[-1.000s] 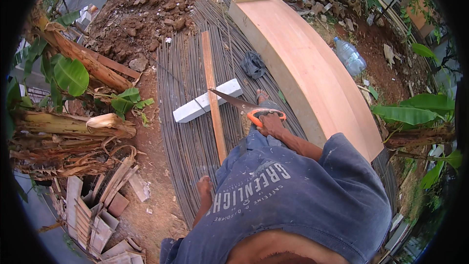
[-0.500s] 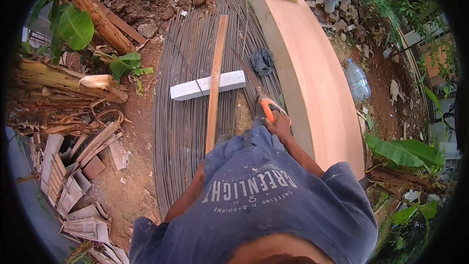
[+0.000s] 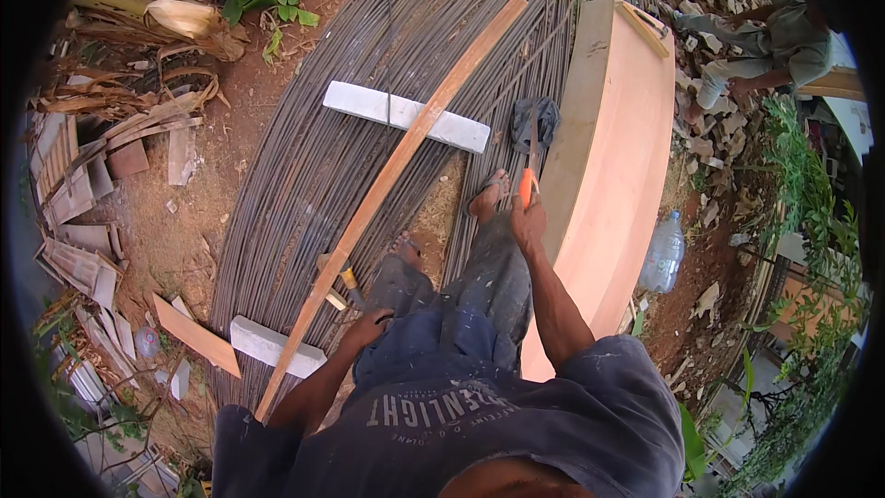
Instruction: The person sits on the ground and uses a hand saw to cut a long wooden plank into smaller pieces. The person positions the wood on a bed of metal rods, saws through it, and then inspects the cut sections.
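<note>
My right hand (image 3: 528, 221) is closed round the orange handle of a handsaw (image 3: 527, 184), whose blade points away from me over a dark plastic bag (image 3: 536, 123). The saw is beside the long plywood-faced box (image 3: 627, 157). Loosely bent, with nothing visible in it, my left hand (image 3: 371, 326) hangs by my thigh. Near it lies a tool with a yellow-and-dark handle (image 3: 349, 283), partly hidden by a long wooden strip (image 3: 396, 186). That strip lies slantwise across two white blocks, the far block (image 3: 369, 103) and the near block (image 3: 263, 344).
Many steel bars (image 3: 304, 175) lie under the blocks and my feet. A small wood piece and a hammer (image 3: 656, 23) rest on the box's far end. Another person (image 3: 765, 46) is at far right. A plastic bottle (image 3: 663, 254) lies right of the box; scrap boards (image 3: 83, 249) lie left.
My view has turned and shifted, showing my feet, the near white block and my left hand. The saw in my right hand now points more straight ahead.
</note>
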`<move>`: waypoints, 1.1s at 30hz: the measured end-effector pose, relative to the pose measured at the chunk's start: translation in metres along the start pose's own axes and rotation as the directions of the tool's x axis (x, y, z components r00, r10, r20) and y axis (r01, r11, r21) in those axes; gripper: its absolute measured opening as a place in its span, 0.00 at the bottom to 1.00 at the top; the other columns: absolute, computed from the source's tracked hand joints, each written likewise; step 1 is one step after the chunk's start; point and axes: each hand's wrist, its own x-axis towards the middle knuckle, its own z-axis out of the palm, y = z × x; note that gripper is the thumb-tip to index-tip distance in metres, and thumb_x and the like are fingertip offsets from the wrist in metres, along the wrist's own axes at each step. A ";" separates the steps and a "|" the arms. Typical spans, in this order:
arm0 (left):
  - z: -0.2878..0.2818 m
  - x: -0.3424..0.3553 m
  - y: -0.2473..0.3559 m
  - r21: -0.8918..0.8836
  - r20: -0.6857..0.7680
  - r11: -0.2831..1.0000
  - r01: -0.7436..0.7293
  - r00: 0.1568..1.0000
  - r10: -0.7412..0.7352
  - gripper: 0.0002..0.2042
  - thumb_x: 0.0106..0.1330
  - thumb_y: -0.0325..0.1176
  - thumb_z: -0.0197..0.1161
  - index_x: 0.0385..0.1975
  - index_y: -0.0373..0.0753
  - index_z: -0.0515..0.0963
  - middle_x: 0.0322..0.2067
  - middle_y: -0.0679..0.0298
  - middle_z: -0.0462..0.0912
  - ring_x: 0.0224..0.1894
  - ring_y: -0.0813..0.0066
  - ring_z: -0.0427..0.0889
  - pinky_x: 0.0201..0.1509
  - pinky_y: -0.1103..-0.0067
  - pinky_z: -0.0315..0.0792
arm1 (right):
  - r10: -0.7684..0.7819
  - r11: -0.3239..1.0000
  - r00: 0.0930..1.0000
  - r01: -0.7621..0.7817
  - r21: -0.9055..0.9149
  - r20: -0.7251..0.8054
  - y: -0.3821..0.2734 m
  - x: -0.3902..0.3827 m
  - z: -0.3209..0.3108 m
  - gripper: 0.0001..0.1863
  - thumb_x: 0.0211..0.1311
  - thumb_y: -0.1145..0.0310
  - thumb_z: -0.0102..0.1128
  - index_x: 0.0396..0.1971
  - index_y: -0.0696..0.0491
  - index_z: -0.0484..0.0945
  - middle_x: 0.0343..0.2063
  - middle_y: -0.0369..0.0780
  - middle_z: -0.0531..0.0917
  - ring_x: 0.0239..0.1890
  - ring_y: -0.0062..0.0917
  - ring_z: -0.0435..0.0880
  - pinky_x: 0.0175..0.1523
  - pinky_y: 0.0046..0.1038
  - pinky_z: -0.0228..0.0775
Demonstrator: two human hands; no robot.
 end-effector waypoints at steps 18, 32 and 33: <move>0.175 0.010 0.036 -0.251 -0.182 0.939 0.235 0.941 -0.285 0.31 0.64 0.51 0.59 0.63 0.40 0.65 0.64 0.35 0.56 0.66 0.35 0.56 0.68 0.56 0.55 | -0.020 0.890 0.908 0.207 -0.406 0.419 -0.007 0.215 0.283 0.24 0.64 0.51 0.52 0.45 0.59 0.70 0.44 0.46 0.78 0.52 0.41 0.73 0.56 0.46 0.57; 0.119 0.082 -0.027 -0.704 -0.276 0.689 0.174 0.826 -0.491 0.26 0.68 0.45 0.54 0.60 0.33 0.67 0.55 0.42 0.73 0.58 0.47 0.73 0.60 0.64 0.65 | -0.135 0.886 0.891 0.305 -0.349 0.434 0.085 0.105 0.148 0.24 0.53 0.55 0.57 0.49 0.52 0.75 0.50 0.51 0.78 0.56 0.46 0.72 0.60 0.45 0.62; 0.106 0.084 -0.027 -0.637 -0.267 0.737 0.225 0.833 -0.485 0.24 0.68 0.45 0.53 0.57 0.32 0.69 0.50 0.42 0.75 0.53 0.48 0.75 0.57 0.64 0.66 | -0.023 0.915 0.863 0.222 -0.338 0.505 0.098 0.093 0.118 0.23 0.53 0.55 0.57 0.47 0.52 0.76 0.48 0.51 0.79 0.56 0.46 0.73 0.59 0.47 0.63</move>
